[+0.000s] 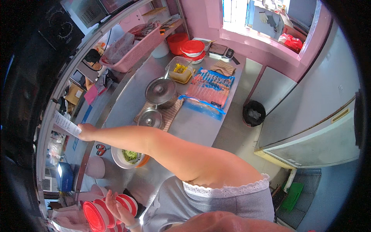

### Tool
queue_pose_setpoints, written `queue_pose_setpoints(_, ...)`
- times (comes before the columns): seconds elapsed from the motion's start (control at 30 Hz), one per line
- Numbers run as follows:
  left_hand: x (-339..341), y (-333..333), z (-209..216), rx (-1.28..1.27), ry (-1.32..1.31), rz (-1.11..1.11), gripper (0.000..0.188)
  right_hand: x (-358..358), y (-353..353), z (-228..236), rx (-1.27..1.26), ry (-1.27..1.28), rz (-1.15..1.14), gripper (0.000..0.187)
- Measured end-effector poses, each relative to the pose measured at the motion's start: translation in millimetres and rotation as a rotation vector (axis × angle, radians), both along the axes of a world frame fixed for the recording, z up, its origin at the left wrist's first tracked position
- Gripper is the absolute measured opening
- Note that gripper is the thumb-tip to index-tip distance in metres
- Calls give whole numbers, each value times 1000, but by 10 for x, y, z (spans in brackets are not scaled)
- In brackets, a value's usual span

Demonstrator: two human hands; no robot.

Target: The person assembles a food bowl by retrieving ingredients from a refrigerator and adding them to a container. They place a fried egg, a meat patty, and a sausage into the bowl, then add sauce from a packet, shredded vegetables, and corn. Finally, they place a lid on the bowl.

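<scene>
My right arm reaches across the picture to the shelf edge at the left. My right hand (87, 132) is closed on the end of a white printed paper slip (66, 123), which lies against the shelf frame. At the lower left, my left hand (119, 210) has its fingers apart, over or just beside several stacked red lids (94, 217); whether it touches them I cannot tell. Beneath my right forearm stands a white bowl of shredded greens (130, 156), partly covered by the arm. Red-handled scissors (101, 149) lie near that bowl.
Lidded pots (160, 91) stand on a striped cloth on the metal table (193, 127). Beyond are a blue-and-pink food package (210, 88), a container of yellow bits (180, 69), red-lidded bowls (193, 48) and a scale (221, 51). A pink basket (131, 50) sits on the shelf; a black bin (254, 113) is on the floor.
</scene>
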State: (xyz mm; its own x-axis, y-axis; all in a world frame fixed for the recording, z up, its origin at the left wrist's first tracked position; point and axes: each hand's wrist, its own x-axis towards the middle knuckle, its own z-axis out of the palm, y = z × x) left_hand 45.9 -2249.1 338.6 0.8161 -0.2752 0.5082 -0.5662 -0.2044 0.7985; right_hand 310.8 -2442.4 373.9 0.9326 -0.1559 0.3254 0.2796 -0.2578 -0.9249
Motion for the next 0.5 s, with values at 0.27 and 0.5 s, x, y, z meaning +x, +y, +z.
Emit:
queue_pose_setpoints(0.27,-100,383,232,-34,38,5,35,-475,-220,221,-135,121,-129,49)
queue_pose_setpoints(0.5,82,1679,577,194,-247,161,21,-1037,-480,-391,-470,-44,162,23)
